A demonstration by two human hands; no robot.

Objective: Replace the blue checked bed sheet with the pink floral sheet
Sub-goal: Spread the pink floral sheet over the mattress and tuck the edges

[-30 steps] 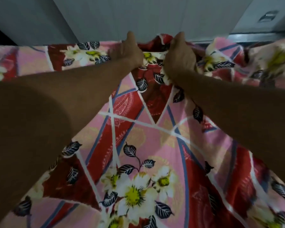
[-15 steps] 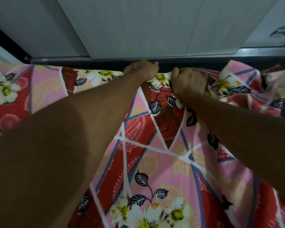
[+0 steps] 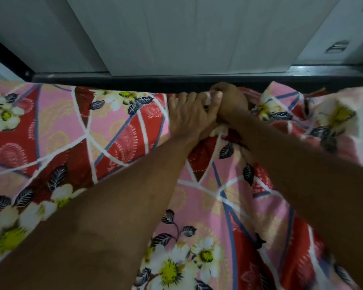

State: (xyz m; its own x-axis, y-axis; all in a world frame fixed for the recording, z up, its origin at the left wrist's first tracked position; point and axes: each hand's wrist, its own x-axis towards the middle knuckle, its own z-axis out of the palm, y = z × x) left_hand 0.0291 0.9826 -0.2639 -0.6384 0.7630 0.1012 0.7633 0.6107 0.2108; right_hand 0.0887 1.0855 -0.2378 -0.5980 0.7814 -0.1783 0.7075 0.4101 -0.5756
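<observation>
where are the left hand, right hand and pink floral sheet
left hand [image 3: 190, 116], head view, back of hand
right hand [image 3: 231, 101], head view, knuckles
pink floral sheet [image 3: 122, 141], head view, red patch left of hands

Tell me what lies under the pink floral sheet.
Nothing beneath it shows: the pink floral sheet covers everything up to the black frame bar. The right hand grips its bunched far edge. Whatever lies below is hidden by the cloth.

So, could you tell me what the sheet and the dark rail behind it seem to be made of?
Sheet: thin woven fabric, likely cotton or a blend, matte print; it creases and bunches where the right hand grips it. Rail: hard and dark with a slight sheen and small scuffs, probably painted metal, though coated wood is possible.
</observation>
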